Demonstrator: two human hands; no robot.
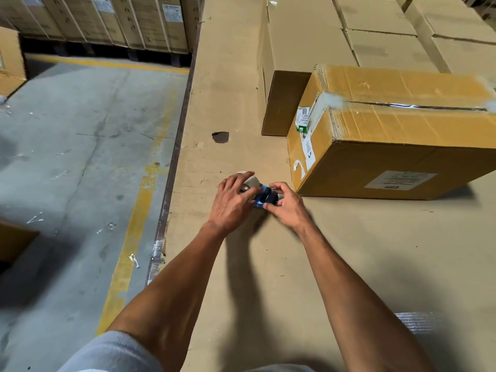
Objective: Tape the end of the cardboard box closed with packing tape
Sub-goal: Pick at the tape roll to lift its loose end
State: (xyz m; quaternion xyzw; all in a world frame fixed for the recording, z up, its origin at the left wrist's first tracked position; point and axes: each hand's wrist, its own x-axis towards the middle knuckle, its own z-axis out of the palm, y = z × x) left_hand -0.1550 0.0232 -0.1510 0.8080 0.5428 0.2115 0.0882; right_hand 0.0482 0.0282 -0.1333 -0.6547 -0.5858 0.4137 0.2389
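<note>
Hands are readying the tape: left hand [233, 200] grasps the roll, right hand [285, 204] pinches the blue tape dispenser [264, 197] near the counter's [349, 264] left edge; next, carry it to the box [397, 140] just right.

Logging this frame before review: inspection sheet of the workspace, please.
Surface: cardboard-covered bench, with a dark hole.
Job's things: cardboard box lying on the bench, top seam already taped, labels on its near end; tape dispenser, blue, with its tape roll, left of the box.
Clutter: plain cartons behind the box.
Hands: left hand grips the roll; right hand grips the dispenser.
Cables: nothing seen.
Surroundings: concrete floor with yellow lines; stacked cartons beyond.
</note>
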